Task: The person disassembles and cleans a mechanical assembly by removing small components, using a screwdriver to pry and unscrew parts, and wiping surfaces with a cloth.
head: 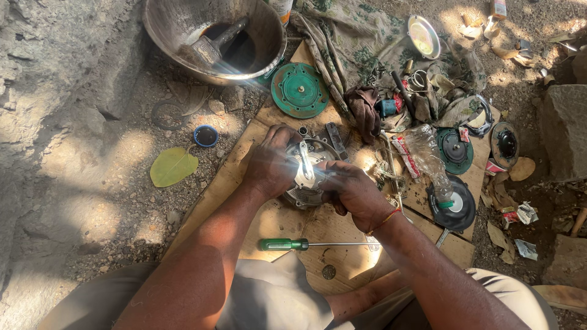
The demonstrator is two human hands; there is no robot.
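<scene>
Hands [312, 174] curled around metal housing [304, 177]

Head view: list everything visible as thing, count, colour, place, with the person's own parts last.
Round metal housing: 1, silvery grey, on the cardboard, between both hands.
Screwdriver: 1, green handle, on the cardboard near the person's lap.
Cardboard sheet: 1, tan, on the ground.
Metal basin: 1, grey, top left, holding a brush.
Round cover plate: 1, green, below the basin.
Leaf: 1, yellow-green, on the dirt at left.
Small cap: 1, blue rim, near the leaf.
Plastic bottle: 1, clear, lying at right.
Black diaphragm disc: 1, right.
Patterned cloth: 1, green-grey, top centre.
Left hand: gripping the housing.
Right hand: gripping the housing.
</scene>
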